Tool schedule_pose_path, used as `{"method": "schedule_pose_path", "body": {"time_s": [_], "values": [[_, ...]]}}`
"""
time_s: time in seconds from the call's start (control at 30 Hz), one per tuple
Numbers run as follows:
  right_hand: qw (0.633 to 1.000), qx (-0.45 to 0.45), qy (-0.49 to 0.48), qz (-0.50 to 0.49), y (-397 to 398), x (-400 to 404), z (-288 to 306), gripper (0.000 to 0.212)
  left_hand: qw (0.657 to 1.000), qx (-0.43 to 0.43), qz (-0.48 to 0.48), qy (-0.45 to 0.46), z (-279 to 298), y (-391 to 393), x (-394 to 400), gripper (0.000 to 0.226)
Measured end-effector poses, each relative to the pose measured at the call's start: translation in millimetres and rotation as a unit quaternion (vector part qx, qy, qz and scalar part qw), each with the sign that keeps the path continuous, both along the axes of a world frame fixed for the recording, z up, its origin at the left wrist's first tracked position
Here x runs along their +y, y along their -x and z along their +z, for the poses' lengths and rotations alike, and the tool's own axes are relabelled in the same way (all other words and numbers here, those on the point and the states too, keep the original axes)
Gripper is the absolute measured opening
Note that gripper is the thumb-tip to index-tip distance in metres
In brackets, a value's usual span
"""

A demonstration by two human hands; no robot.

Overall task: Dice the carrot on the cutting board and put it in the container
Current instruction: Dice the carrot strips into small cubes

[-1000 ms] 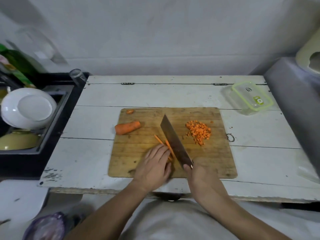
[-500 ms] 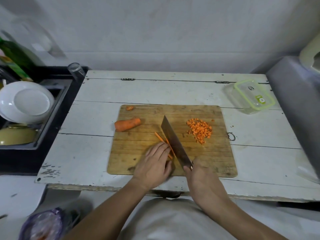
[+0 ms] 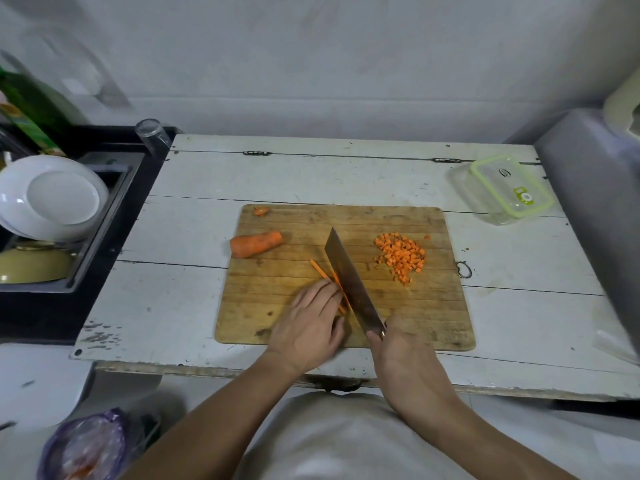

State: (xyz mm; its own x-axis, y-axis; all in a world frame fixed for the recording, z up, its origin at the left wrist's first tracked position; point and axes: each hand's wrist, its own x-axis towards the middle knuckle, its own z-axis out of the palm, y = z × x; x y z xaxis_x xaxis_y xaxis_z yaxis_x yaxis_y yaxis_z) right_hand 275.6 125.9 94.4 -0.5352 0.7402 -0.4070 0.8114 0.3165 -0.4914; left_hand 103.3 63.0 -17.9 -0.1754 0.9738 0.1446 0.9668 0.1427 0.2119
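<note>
Carrot strips (image 3: 325, 275) pinned under left hand (image 3: 308, 323), long axis parallel to cleaver (image 3: 351, 282) gripped by right hand (image 3: 401, 358).

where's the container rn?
Head view: the container sits lidded at the table's far right corner, beyond the cutting board, up-right of the diced carrot pile.

Knife handle (image 3: 382, 336) inside right hand (image 3: 405, 365) (strips half under left).

One cutting board (image 3: 398, 320), one knife (image 3: 349, 282), one container (image 3: 505, 192), two hands.
</note>
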Motion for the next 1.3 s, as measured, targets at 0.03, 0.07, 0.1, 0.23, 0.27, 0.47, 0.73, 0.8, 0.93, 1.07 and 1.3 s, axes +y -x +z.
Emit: {"method": "schedule_pose_path", "body": {"time_s": [0.03,0.07,0.1,0.23,0.27,0.47,0.73,0.8,0.93,1.07,1.3], "values": [[1.000,0.002,0.003,0.002,-0.4,-0.2,-0.6,0.021,1.000,0.000,0.000,0.002,0.3,-0.2,0.3,0.048],[1.000,0.002,0.008,0.003,-0.3,-0.1,-1.0,0.021,1.000,0.002,-0.001,0.005,0.6,0.0,0.6,0.048],[1.000,-0.001,0.011,0.003,0.0,0.0,-1.5,0.021,1.000,0.004,-0.002,0.006,1.0,0.1,0.8,0.048],[0.999,-0.020,-0.015,0.021,1.7,-2.1,-3.4,0.021,1.000,0.003,-0.006,0.014,1.7,0.0,0.5,0.048],[0.999,-0.024,-0.021,0.025,2.5,-2.4,-3.8,0.021,1.000,0.002,-0.007,0.018,2.1,-0.2,0.5,0.048],[0.997,-0.046,-0.048,0.043,2.3,-2.0,-6.6,0.021,1.000,0.005,-0.018,0.015,6.2,0.5,3.5,0.043],[0.996,-0.063,-0.038,0.044,9.0,3.8,-16.5,0.021,1.000,-0.011,-0.018,0.010,2.3,2.5,5.8,0.044],[0.994,-0.080,-0.053,0.053,17.1,6.7,-20.2,0.014,1.000,-0.013,-0.019,0.009,1.7,4.1,6.1,0.045],[0.990,-0.100,-0.071,0.068,41.8,13.6,-25.3,0.018,1.000,-0.023,-0.018,0.008,2.4,3.1,6.5,0.042],[0.998,-0.050,-0.024,0.007,47.9,23.2,-26.9,0.021,0.999,-0.033,-0.012,0.013,3.8,2.4,6.3,0.042],[0.994,0.076,0.066,-0.050,-3.4,50.6,-23.5,0.027,0.993,-0.120,0.010,-0.014,14.2,6.1,-0.9,0.042]]}}
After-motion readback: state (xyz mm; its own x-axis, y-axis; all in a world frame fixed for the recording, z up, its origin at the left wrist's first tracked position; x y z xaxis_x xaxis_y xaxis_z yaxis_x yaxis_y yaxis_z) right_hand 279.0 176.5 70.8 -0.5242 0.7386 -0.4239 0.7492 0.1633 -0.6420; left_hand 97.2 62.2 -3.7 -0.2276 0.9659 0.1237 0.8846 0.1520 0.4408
